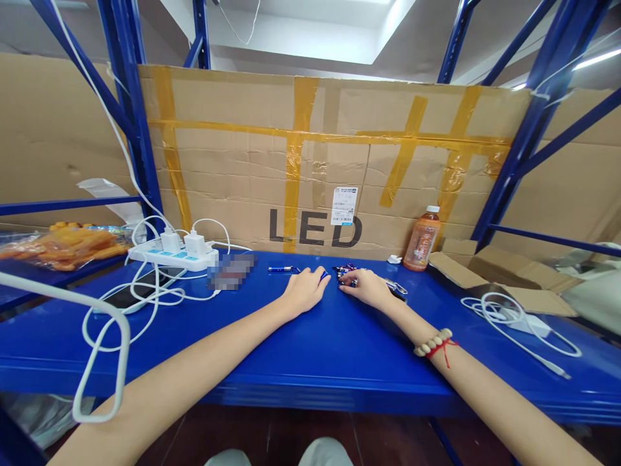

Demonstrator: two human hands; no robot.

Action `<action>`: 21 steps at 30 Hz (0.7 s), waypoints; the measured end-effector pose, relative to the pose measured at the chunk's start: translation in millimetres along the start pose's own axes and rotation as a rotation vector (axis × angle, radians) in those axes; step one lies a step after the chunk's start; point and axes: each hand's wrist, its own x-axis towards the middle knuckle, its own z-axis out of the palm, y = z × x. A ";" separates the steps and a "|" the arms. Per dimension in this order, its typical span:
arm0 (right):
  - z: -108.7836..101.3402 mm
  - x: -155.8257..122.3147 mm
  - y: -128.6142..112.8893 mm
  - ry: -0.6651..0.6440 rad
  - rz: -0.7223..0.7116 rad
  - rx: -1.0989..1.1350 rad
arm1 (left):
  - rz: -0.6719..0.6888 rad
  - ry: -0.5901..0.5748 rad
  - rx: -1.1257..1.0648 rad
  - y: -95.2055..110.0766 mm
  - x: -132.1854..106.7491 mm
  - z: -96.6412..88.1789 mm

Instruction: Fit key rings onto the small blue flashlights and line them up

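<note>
My left hand [305, 289] rests low over the blue shelf top, its fingers curled together. A small shiny blue piece [324, 275] shows at its fingertips; the rest is covered by the hand. Just left of that hand lies a slim blue metallic tube [280, 269] with a silver end, like a small penlight. My right hand [369, 288] has its fingers bent at a cluster of small shiny blue and dark pieces [343, 270]. What its fingertips grip is hidden. A silver clip [398, 287] sticks out beyond its far side.
A white power strip [201, 260] with chargers, looping cables and a phone [140, 291] occupy the left. An orange drink bottle [422, 239] stands at the back right, near an open cardboard box [538, 299] and a white charging cable [526, 320]. Cardboard [233, 175] walls the back.
</note>
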 end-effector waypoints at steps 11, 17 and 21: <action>1.1 2.7 6.9 0.001 -0.005 -0.005 | -0.027 -0.009 -0.022 0.3 0.5 1.2; -0.8 1.7 4.4 0.000 0.015 0.019 | -0.017 0.004 -0.012 -0.4 0.4 1.4; 1.2 2.6 3.7 -0.005 0.007 0.072 | -0.032 -0.013 -0.018 0.2 0.3 0.4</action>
